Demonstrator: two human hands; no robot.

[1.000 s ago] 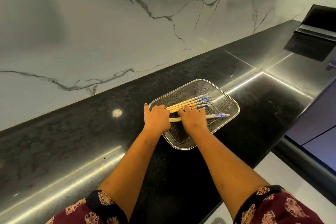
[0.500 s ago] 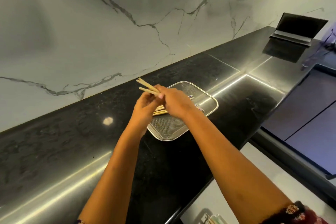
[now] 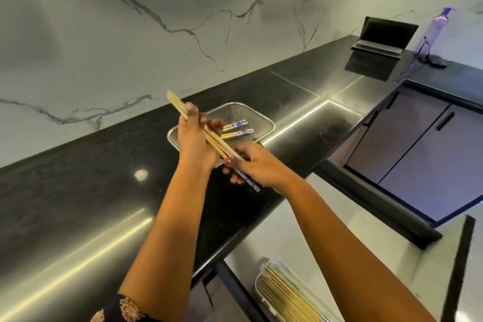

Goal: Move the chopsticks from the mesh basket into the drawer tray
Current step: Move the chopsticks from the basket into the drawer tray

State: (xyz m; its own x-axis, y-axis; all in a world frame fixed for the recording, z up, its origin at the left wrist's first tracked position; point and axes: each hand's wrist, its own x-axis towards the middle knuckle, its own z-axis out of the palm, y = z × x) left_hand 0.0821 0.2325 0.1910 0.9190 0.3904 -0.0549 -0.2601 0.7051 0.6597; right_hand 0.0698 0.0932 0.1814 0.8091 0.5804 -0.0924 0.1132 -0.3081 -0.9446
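Right, we have a bundle of chopsticks [image 3: 209,136] lifted clear of the mesh basket [image 3: 261,119], held above the black surface [image 3: 78,178] and slanted from upper left to lower right. Our left hand [image 3: 194,144] is wrapped around the plain wooden upper part of the bundle; our right hand [image 3: 254,166] is closed on the patterned blue-and-white end, which pokes out just past the fingers. Both hands grip the same bundle, neither is spread wide. A few more chopsticks [image 3: 236,129] lie in the basket, so we judge the task only partly done. The drawer tray [image 3: 285,295] sits low at the frame bottom, in the open drawer below the surface edge, and it already has a row of pale sticks lying lengthwise in it. Risks from here: the sticks are thin, smooth and loose against each other, so if one hand lets go during the carry down, single sticks may slide out and drop to the floor or the surface. The tray is narrow, so a bundle brought in crooked would likely catch the rim or land across the sticks inside. Looks: pale bamboo shafts, squared tops, straight, blue floral band toward the tips. Exact count in the bundle we cannot tell.
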